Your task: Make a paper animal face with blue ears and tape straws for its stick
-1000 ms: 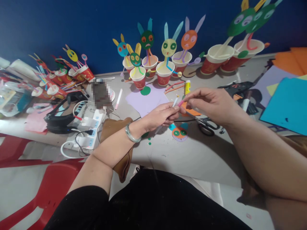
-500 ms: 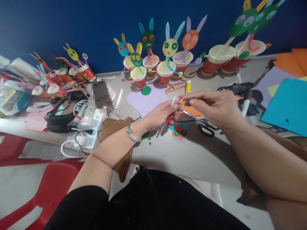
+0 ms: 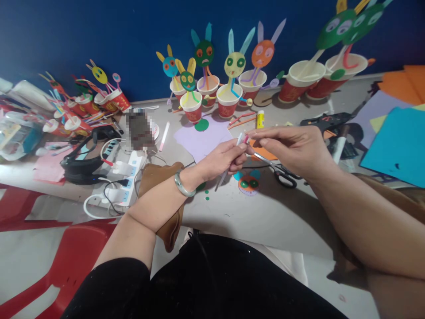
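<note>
My left hand (image 3: 229, 157) is closed around a thin, pale straw-like stick (image 3: 221, 180), which slants down out of the fist. A pink stick tip (image 3: 246, 138) shows beside its upper end in the same grip. My right hand (image 3: 290, 144) bends over these tips from the right, fingers and thumb drawn together. What lies between its fingertips, if anything, is too small to make out. Below the hands lies a round orange paper face (image 3: 249, 185) with green eyes. Metal scissors with black handles (image 3: 285, 178) rest under my right hand.
Red paper cups (image 3: 229, 106) with paper-faced figures stand along the blue wall. A lilac sheet (image 3: 199, 139), a yellow glue stick (image 3: 260, 118) and a white marker (image 3: 164, 136) lie nearby. At left sit a power strip (image 3: 133, 177) and black headset (image 3: 83, 164); at right, blue paper (image 3: 395, 148).
Both hands keep nearly the same place. The pink stick, seen below my left fist before, now shows only at the top. The whole view has shifted slightly.
</note>
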The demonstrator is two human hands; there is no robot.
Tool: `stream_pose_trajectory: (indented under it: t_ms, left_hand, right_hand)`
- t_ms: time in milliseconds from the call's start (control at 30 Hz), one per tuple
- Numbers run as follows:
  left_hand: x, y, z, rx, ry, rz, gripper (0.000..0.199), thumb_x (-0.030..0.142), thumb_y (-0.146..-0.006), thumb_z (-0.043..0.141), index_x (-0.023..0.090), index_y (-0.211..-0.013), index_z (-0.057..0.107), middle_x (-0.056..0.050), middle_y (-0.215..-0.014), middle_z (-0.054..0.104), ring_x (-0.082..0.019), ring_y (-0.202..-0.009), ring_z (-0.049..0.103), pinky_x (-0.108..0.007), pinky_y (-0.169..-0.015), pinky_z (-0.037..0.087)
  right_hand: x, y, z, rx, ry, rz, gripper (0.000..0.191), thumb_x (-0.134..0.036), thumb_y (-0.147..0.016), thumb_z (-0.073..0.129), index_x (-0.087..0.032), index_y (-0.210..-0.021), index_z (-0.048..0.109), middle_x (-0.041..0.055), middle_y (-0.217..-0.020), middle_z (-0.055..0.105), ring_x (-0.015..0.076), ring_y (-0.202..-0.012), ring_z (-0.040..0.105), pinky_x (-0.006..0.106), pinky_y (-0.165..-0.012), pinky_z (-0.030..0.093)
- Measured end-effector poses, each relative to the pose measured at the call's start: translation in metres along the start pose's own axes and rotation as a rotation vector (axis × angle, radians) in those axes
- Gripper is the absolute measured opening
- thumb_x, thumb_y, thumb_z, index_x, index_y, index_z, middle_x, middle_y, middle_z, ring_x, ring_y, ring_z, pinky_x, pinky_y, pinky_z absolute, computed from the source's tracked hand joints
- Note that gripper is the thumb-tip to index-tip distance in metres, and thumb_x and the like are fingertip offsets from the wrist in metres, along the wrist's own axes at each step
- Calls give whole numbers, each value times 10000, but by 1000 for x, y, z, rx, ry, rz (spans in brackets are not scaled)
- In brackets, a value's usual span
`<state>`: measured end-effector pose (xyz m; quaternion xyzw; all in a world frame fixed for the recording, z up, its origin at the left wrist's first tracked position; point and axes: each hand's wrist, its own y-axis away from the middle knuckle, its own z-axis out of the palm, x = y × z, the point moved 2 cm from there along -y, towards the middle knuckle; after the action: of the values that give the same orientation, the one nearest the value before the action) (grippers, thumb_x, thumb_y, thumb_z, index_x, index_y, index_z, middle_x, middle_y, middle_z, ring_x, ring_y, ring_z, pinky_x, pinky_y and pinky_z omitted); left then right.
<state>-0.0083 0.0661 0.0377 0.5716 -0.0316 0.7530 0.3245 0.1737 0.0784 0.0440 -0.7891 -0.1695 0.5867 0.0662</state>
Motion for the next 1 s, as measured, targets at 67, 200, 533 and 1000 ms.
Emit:
stream_pose_trajectory:
  t_ms: [67,200,533,1000]
  left_hand:
    - [-1,-1,-2,5,-12,13,234,259,-1130,476,177,-928,563,94,-602,446,-51,-447,406,-169,-456,334]
    - [-4,-2,-4,-14,-41,4,247,302,-1126,490,186,-919,559,81,-605,505,-57,-443,444,-177,-459,362]
    - [-4,0,-1,-62,-45,-4,222,269,-1114,480,175,-938,575,72,-622,528,-63,-462,474,-195,-470,372]
    - [-1,-1,-5,22,-76,44,262,271,-1131,485,183,-899,568,82,-597,521,-51,-448,459,-167,-445,358]
  right_hand:
    - [0,1,0,13,1,-10,199,-222,-877,707,-259,-953,888,60,-1105,873,271,-1093,827,451,-1023,662]
    - [-2,1,1,4,-62,-57,174,-195,-875,726,-273,-925,873,58,-1155,865,281,-1178,805,487,-1135,610]
    - [0,0,1,-82,-141,-35,198,-186,-852,759,-324,-920,883,13,-1110,872,262,-1133,827,450,-1102,645]
    - [2,-8,-3,25,-45,225,144,-195,-832,721,-210,-893,850,71,-921,844,188,-816,755,313,-781,650]
